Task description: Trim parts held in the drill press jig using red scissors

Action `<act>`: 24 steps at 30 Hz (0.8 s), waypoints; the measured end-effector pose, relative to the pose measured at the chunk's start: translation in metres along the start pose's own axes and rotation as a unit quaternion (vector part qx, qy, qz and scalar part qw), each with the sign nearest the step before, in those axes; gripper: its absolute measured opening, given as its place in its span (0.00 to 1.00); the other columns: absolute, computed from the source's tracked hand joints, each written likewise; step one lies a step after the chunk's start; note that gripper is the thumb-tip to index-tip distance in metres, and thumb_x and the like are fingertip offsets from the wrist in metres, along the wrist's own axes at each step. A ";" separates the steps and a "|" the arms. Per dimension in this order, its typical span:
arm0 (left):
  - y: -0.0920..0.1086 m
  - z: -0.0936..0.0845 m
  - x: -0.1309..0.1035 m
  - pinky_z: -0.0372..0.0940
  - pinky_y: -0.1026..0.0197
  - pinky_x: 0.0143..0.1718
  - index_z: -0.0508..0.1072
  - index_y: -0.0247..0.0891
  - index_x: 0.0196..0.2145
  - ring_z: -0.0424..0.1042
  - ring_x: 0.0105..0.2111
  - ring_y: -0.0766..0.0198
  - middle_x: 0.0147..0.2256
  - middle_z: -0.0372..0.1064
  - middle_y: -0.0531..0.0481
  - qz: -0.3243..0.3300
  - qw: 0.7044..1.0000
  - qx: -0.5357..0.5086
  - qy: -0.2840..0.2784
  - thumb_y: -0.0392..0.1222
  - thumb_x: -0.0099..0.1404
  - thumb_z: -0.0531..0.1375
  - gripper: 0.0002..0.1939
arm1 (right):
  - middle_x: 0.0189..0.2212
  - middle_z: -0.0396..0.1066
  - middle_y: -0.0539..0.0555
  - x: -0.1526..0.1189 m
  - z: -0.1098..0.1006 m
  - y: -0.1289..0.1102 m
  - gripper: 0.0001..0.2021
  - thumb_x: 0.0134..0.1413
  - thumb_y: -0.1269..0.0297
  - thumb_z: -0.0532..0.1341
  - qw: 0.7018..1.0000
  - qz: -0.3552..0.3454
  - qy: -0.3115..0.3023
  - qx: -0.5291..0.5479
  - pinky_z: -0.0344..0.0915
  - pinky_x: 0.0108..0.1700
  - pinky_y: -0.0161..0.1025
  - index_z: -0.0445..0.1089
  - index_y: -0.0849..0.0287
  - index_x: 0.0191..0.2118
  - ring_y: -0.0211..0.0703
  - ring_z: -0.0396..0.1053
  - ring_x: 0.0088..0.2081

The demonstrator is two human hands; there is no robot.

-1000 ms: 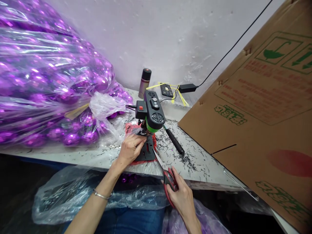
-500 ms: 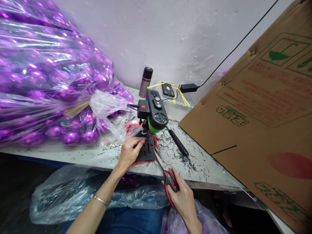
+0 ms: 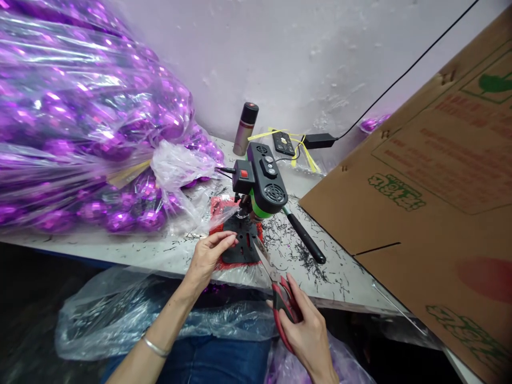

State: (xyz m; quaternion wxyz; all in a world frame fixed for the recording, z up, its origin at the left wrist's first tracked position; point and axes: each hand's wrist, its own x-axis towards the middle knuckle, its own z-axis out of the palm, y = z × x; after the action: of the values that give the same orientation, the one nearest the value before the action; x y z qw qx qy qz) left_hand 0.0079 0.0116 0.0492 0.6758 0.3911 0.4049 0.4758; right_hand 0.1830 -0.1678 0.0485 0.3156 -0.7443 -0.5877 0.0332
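A small black and green drill press [image 3: 269, 184] stands on the table, its black base plate [image 3: 242, 248] over a red sheet [image 3: 216, 205]. Above the left part of that plate is my left hand [image 3: 208, 256], thumb and forefinger pinched together; what they hold, if anything, is too small to make out. My right hand [image 3: 310, 330] grips red and black scissors [image 3: 283, 298] by the handles, and the blades point up and left to the plate's right edge. The press's black lever [image 3: 306, 238] sticks out to the right.
Clear bags of shiny purple balls [image 3: 92, 122] fill the left. A large cardboard box [image 3: 432, 213] leans in at the right. Behind the press are a spray can [image 3: 245, 129], a phone [image 3: 284, 143] and a black adapter [image 3: 319, 141]. Black scraps [image 3: 310, 261] litter the table [image 3: 160, 256].
My left hand has drawn back slightly from under the drill head, toward the plate's front. The scissors remain in my right hand. The whole view has shifted a little.
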 end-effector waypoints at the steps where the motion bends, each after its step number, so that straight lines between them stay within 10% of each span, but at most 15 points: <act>1: 0.000 0.000 -0.001 0.70 0.59 0.38 0.80 0.36 0.32 0.77 0.31 0.59 0.28 0.78 0.45 0.000 1.000 -0.004 -0.003 0.52 0.44 0.71 0.20 | 0.51 0.75 0.57 0.001 0.000 -0.002 0.27 0.55 0.65 0.58 1.000 0.000 -0.002 0.006 0.74 0.48 0.37 0.63 0.59 0.62 0.47 0.76 0.48; 12: 0.005 -0.003 -0.005 0.70 0.61 0.32 0.76 0.36 0.25 0.73 0.28 0.61 0.26 0.73 0.48 0.020 0.997 -0.069 -0.036 0.43 0.49 0.63 0.08 | 0.50 0.75 0.58 0.003 0.004 -0.013 0.27 0.53 0.66 0.57 1.000 0.002 -0.009 0.003 0.74 0.48 0.36 0.65 0.61 0.61 0.47 0.76 0.48; 24: -0.001 -0.005 -0.010 0.69 0.63 0.33 0.78 0.37 0.33 0.74 0.28 0.62 0.26 0.76 0.49 0.064 0.997 0.043 -0.005 0.51 0.52 0.67 0.16 | 0.52 0.74 0.57 -0.004 0.010 -0.018 0.28 0.53 0.68 0.60 0.997 0.030 -0.011 0.070 0.72 0.51 0.38 0.64 0.59 0.62 0.48 0.75 0.50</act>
State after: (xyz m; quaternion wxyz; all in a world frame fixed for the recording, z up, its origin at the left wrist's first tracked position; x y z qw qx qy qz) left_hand 0.0013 0.0023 0.0485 0.6283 0.4471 0.3962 0.4983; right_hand 0.1627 -0.1648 0.0486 0.3592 -0.7375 -0.5645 0.0917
